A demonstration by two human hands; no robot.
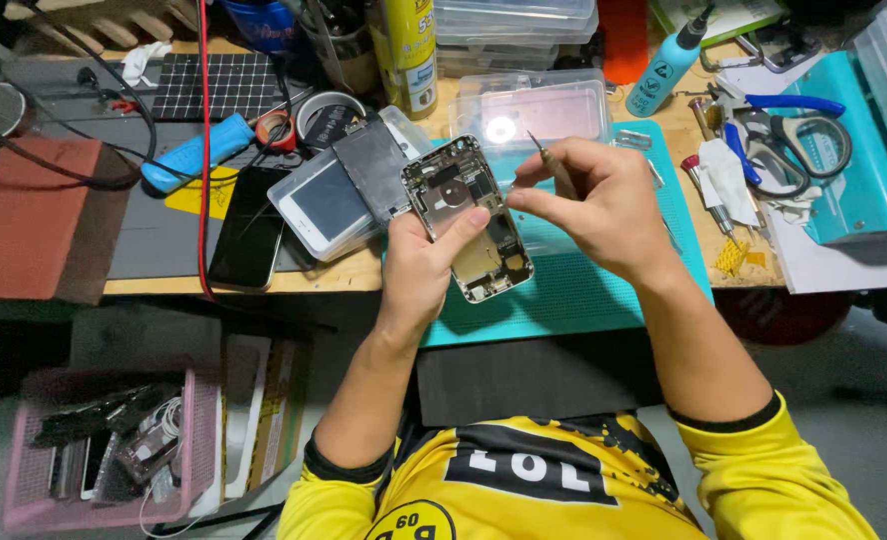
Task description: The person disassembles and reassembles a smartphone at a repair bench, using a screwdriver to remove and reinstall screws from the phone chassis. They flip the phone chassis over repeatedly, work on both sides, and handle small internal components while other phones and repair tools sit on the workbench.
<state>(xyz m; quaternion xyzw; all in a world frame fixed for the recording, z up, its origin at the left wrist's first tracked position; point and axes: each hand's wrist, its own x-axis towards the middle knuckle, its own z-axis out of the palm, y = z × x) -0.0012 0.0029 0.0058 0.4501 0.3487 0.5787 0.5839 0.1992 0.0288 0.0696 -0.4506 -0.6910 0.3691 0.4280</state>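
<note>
Left hand [419,262] clamps the opened phone housing [469,218] while the right hand [594,205] pinches what looks like a fine screwdriver [549,160]; a slip could gouge exposed parts.

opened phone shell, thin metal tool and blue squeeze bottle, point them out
opened silver phone shell [484,255], head view, lower inner frame
thin metal tool [542,152], head view, shaft above right-hand fingers
blue squeeze bottle [661,75], head view, body
</note>
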